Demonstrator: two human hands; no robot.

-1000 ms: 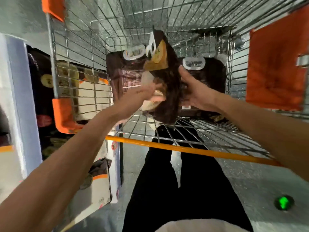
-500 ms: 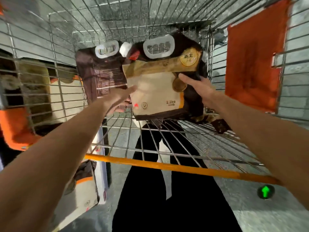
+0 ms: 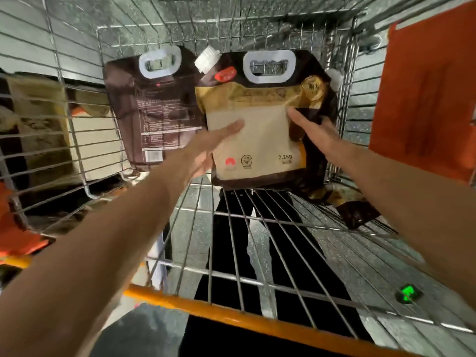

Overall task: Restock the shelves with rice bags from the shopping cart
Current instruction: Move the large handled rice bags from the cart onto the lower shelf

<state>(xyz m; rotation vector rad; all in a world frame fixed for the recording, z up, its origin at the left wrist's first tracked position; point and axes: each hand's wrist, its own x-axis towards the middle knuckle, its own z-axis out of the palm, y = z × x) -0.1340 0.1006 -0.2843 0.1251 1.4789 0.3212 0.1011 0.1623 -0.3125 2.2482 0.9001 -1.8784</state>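
A brown and gold rice bag [image 3: 257,150] marked 2.2 kg stands upright in the shopping cart [image 3: 231,276], its front facing me, its base on the wire floor near the far end. My left hand [image 3: 206,145] lies against its left edge with fingers stretched over the front. My right hand [image 3: 314,132] rests flat on its right side, fingers apart. A second dark rice bag [image 3: 152,114] stands to the left of it, back side toward me, touching it.
The cart's orange handle bar [image 3: 231,318] runs across the bottom. An orange panel [image 3: 425,94] hangs on the cart's right wall. Shelved rice bags [image 3: 51,140] show through the left wire wall. A dark bag corner [image 3: 358,212] lies on the cart floor at right.
The bag I held edge-on in both hands has been turned front-facing and set upright at the cart's far end. My fingers have flattened onto its front.
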